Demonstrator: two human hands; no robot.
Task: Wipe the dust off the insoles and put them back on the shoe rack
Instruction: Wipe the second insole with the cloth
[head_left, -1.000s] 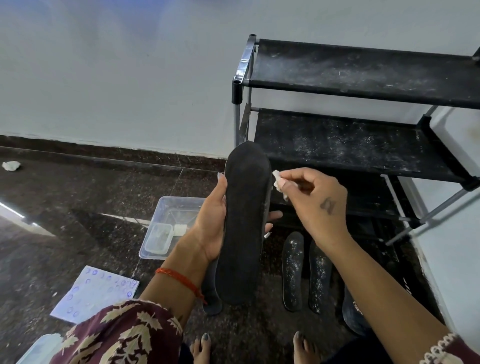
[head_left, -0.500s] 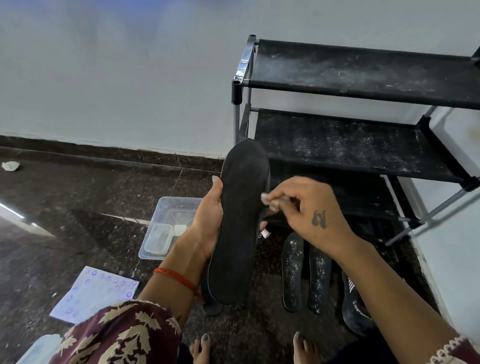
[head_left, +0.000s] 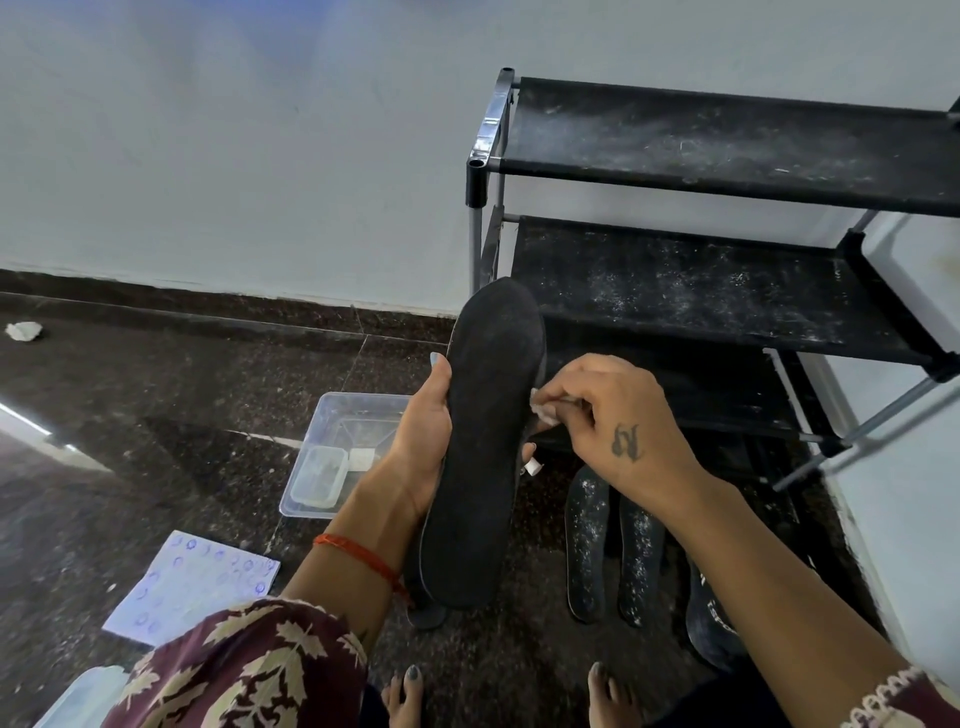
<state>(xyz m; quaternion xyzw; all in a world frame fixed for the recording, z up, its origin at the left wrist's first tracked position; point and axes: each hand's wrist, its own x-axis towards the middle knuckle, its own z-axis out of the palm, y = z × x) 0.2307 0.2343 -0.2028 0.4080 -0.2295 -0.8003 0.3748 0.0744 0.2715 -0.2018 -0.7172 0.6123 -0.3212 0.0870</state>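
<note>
Black insole held upright in front of the shoe rack, a white wipe pressed to its edge

Nearest, two bare feet (head_left: 410, 696) stand on the dark floor (head_left: 156, 415), with a patterned sleeve (head_left: 249, 670) low on the left. The left hand (head_left: 423, 436) grips the insole (head_left: 480, 452) from its left side, thumb along the near edge and fingers wrapped behind, holding it toe-up. The right hand (head_left: 608, 415) pinches a small white wipe (head_left: 543, 410) in curled fingers against the insole's right edge. On the floor below lie two dusty insoles (head_left: 613, 540) side by side, a printed sheet (head_left: 192, 587) and a clear plastic tray (head_left: 343, 452). Behind them stands the shoe rack (head_left: 727, 280), its black shelves speckled with dust
</note>
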